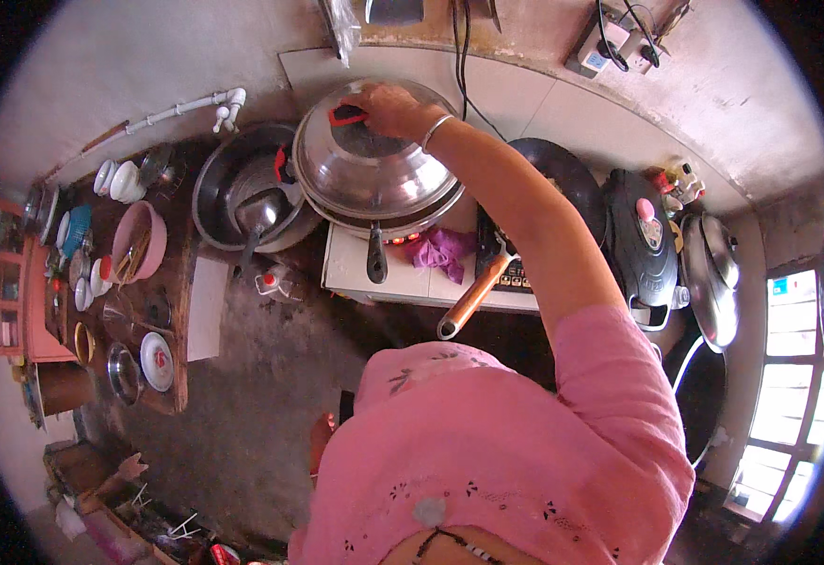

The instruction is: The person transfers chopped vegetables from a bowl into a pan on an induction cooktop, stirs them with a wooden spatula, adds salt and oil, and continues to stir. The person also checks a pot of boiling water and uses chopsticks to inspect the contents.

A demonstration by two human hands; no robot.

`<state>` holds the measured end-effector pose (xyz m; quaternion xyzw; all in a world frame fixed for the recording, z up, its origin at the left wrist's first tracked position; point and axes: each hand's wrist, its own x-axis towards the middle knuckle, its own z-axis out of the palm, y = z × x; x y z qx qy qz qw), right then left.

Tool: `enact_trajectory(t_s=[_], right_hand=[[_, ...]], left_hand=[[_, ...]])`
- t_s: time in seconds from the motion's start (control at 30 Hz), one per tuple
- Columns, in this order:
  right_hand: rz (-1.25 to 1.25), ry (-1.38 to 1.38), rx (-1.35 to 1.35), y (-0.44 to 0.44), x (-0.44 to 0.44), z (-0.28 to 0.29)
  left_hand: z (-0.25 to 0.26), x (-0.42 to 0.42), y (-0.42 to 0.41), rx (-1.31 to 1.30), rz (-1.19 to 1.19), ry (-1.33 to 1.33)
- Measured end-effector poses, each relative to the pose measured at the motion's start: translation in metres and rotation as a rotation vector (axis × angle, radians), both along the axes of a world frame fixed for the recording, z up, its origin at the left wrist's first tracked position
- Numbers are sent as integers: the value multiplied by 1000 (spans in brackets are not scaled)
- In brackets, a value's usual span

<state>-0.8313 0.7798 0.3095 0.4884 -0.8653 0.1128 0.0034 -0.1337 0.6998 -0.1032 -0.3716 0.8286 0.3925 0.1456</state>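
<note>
My right hand (392,111) grips the red and black knob on top of a domed metal lid (369,173). Beneath the lid a steamer or pot stands on the tiled counter, with a red side grip and a dark handle (377,261) that points towards me. My left hand (322,431) hangs low at my side, partly hidden by my pink shirt; whether it holds anything does not show. A purple cloth (439,256) lies on the counter below the lid. To the right is a dark wok (560,176) with a wooden handle (479,296), partly behind my arm.
At the left a large dark basin (207,198) holds a metal ladle (260,212). A plastic bottle (278,284) stands below it. A wooden table carries a pink basin (159,240) and several dishes. At the right are a black appliance (641,247) and metal lids (710,282). Cables hang on the wall.
</note>
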Motion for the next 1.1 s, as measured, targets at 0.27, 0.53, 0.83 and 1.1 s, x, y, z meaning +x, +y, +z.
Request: enact_trajectory(t_s=[0.27,0.53,0.83,1.1], right_hand=[[137,187,-299,105,4,40],[-150,144,-279,281,37,85],[-566,68,-148,407,50,31],[-456,2,-67,394,39,-23]], left_hand=[[36,-38,5,-85,-100,109],[69,-86,8,-131,-194,3],[82,-114,-4,-173,-365,55],[109,-117,4,-156,-339,36]])
